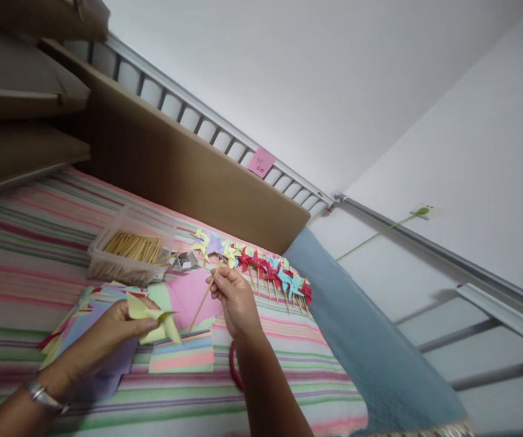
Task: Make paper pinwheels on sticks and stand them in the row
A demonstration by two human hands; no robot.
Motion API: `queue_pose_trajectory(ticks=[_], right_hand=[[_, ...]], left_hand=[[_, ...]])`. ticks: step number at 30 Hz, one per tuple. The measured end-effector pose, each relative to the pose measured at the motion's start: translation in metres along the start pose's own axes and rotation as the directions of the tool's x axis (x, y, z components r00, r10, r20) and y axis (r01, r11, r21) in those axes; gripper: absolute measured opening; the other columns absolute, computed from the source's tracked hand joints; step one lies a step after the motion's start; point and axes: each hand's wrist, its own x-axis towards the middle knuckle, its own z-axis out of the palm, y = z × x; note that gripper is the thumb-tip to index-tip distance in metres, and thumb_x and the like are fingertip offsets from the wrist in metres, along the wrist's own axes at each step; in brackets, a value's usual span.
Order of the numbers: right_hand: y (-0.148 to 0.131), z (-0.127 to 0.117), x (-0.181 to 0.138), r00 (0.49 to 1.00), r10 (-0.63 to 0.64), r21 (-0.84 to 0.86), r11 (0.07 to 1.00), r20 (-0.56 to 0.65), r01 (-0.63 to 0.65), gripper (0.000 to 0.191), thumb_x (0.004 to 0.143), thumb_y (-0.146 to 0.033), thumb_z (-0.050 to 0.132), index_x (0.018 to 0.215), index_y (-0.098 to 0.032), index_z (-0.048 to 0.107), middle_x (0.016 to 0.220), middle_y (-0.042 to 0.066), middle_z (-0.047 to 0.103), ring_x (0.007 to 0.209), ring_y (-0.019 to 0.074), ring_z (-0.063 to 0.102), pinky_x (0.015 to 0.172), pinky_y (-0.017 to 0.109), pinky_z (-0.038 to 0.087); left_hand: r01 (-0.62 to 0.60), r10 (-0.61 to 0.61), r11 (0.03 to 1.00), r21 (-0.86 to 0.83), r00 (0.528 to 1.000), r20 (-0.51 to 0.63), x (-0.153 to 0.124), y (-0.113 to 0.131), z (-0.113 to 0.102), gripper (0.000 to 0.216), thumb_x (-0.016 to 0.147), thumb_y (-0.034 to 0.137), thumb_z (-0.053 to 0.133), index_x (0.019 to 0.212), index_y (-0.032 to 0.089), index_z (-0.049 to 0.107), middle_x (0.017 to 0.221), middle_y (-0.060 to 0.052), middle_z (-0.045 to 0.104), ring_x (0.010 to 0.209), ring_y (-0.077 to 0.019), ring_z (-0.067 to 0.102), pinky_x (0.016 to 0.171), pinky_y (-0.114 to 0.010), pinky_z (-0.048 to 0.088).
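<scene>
My left hand (118, 328) is closed on a pale yellow paper pinwheel (165, 318), pinching it near the centre between thumb and fingers. In my right hand (234, 297) is a thin wooden stick (201, 302), gripped near its upper end and slanting down to the left. The stick and the pinwheel are apart. Below both hands lie a pink paper sheet (188, 291) and a stack of coloured paper (110, 364). Farther off, a row of finished pinwheels (257, 261) on sticks lies on the striped cloth, in red, yellow, blue and purple.
A clear plastic box (127, 273) of wooden sticks stands left of the paper, with a small metallic item (184, 260) beside it. Red scissors handles (234, 367) show partly behind my right forearm. A brown board (188, 164) borders the striped cloth (288, 364) at the back.
</scene>
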Motion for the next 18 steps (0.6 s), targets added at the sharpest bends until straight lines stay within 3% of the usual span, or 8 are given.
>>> queue_pose_trajectory(ticks=[5,9,12,14,18], right_hand=[[0.017,0.006,-0.012,0.999,0.000,-0.093,0.996,0.036,0.003,0.012,0.069,-0.024,0.065,0.077,-0.015,0.067,0.063,-0.001,0.060,0.062,0.0104,0.052,0.064,0.023,0.042],[0.038,0.020,-0.023,0.990,0.100,-0.051,0.994,0.099,-0.095,0.016,0.070,-0.027,0.065,0.079,-0.014,0.068,0.063,-0.001,0.058,0.051,0.0083,0.048,0.049,0.022,0.038],[0.048,0.025,-0.022,0.991,0.107,0.020,0.994,0.084,-0.109,0.018,0.071,-0.027,0.067,0.083,-0.014,0.068,0.064,-0.001,0.058,0.049,0.0071,0.047,0.044,0.020,0.036],[0.054,0.021,-0.013,0.996,0.092,0.145,0.985,0.011,-0.093,0.021,0.069,-0.024,0.069,0.089,-0.015,0.067,0.066,-0.002,0.058,0.053,0.0076,0.050,0.050,0.021,0.042],[0.082,-0.007,0.012,0.976,0.139,0.313,0.946,-0.166,-0.081,0.023,0.068,-0.019,0.069,0.090,-0.020,0.061,0.076,-0.001,0.060,0.072,0.0115,0.061,0.080,0.032,0.051]], left_hand=[[-0.038,0.033,0.996,0.075,0.997,0.064,-0.005,0.004,0.000,0.017,0.060,0.031,0.073,0.066,0.017,0.067,0.062,-0.002,0.063,0.063,-0.0181,0.055,0.058,-0.025,0.039],[-0.123,0.093,0.984,0.127,0.970,0.223,-0.013,0.009,-0.001,0.013,0.065,0.030,0.069,0.068,0.018,0.069,0.069,-0.003,0.067,0.066,-0.0186,0.057,0.061,-0.027,0.041],[-0.149,0.111,0.982,0.120,0.955,0.274,-0.015,0.007,-0.004,0.010,0.067,0.028,0.068,0.070,0.019,0.070,0.070,-0.002,0.067,0.067,-0.0172,0.058,0.063,-0.026,0.042],[-0.123,0.085,0.984,0.127,0.959,0.268,-0.014,0.004,-0.007,0.010,0.067,0.028,0.069,0.071,0.019,0.070,0.069,-0.002,0.067,0.067,-0.0173,0.058,0.063,-0.026,0.043],[-0.086,0.069,0.990,0.108,0.985,0.156,-0.012,0.005,-0.010,0.013,0.065,0.028,0.071,0.070,0.016,0.069,0.067,-0.002,0.066,0.064,-0.0161,0.058,0.058,-0.024,0.042]])
